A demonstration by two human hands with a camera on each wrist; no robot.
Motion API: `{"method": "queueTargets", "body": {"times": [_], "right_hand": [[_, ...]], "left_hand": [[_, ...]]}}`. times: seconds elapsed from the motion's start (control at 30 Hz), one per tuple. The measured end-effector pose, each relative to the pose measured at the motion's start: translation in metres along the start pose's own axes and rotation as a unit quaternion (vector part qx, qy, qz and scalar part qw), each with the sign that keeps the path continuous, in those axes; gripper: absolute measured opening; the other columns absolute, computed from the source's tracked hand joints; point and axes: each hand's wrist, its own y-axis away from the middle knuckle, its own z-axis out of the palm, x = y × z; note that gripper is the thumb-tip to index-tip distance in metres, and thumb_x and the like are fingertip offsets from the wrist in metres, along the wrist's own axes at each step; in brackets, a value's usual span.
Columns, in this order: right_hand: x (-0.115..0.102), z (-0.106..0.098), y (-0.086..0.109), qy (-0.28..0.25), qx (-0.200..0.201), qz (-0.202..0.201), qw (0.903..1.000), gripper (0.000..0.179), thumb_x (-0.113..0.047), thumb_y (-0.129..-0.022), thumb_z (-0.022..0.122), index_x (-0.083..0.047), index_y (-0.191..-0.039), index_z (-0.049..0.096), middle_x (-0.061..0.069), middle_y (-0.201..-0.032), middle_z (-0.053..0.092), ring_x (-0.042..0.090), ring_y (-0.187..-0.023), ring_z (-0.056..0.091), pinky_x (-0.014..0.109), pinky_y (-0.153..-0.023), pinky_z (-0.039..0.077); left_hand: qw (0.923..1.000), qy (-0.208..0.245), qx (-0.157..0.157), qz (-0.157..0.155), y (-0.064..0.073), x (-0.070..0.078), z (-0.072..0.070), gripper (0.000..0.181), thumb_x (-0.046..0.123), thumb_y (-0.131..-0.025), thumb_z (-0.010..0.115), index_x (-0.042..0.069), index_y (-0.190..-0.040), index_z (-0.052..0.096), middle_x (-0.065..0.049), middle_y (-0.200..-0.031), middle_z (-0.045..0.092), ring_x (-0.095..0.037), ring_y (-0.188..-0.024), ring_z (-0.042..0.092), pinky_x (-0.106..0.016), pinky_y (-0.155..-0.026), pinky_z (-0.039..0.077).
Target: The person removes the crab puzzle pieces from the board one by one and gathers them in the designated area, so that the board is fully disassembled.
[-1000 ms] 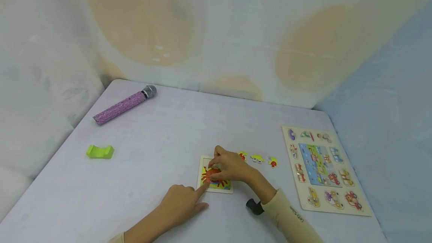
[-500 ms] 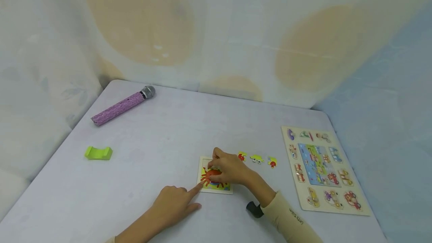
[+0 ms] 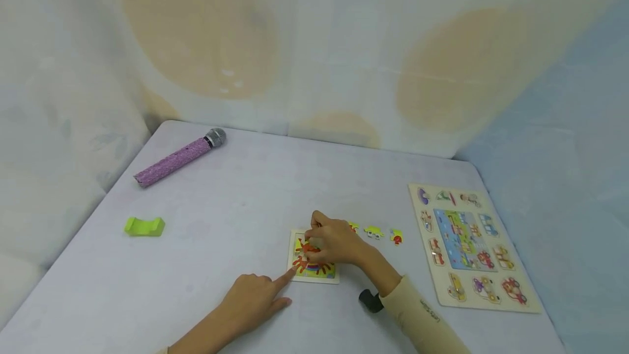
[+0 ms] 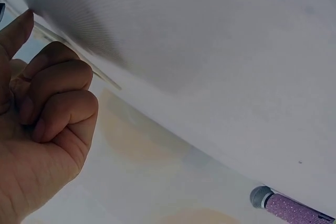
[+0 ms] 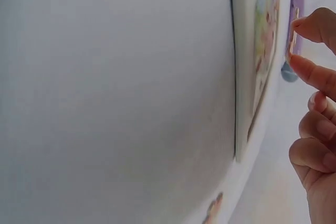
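Leftward displacement of the left hand (image 3: 250, 299) was observed relative to one second earlier, its straight index fingertip having been drawn to the near-left corner of the framed puzzle (image 3: 292, 245); three fingers were curled under. Apart from it, above the same puzzle at the table's (image 3: 236, 223) near middle, a thin piece (image 5: 293, 38) was pinched between thumb and index finger of the right hand (image 3: 336, 242). Just beyond, three loose pieces (image 3: 373, 230) were aligned in a row. Vehicle figures were set in a board (image 3: 442, 280) at right; a green block (image 3: 144, 227) and, farthest, a purple microphone (image 3: 174, 163) were placed at left.
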Motion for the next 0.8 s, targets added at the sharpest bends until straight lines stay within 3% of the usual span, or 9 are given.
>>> {"method": "queueTargets", "body": {"times": [0.33, 0.8], "right_hand": [[0.017, -0.017, 0.031, -0.003, 0.025, 0.039, 0.9989, 0.031, -0.035, -0.074, 0.085, -0.014, -0.097, 0.079, -0.005, -0.088, 0.037, 0.004, -0.065, 0.037, 0.017, -0.056, 0.03], [0.042, -0.021, 0.08, 0.028, 0.033, 0.097, 0.9944, 0.027, -0.034, -0.071, 0.086, -0.017, -0.091, 0.08, -0.006, -0.085, 0.033, 0.003, -0.063, 0.033, 0.017, -0.055, 0.027]], "left_hand": [[0.9999, 0.007, -0.008, -0.004, 0.0, -0.001, 0.001, 0.053, 0.045, -0.089, 0.068, 0.024, -0.138, 0.06, 0.006, -0.057, 0.051, -0.007, -0.05, 0.035, -0.027, -0.049, 0.033], [0.9998, 0.015, 0.007, 0.004, 0.002, -0.003, 0.001, 0.053, 0.044, -0.088, 0.07, 0.024, -0.136, 0.062, 0.006, -0.056, 0.051, -0.007, -0.05, 0.035, -0.026, -0.05, 0.033]]}}
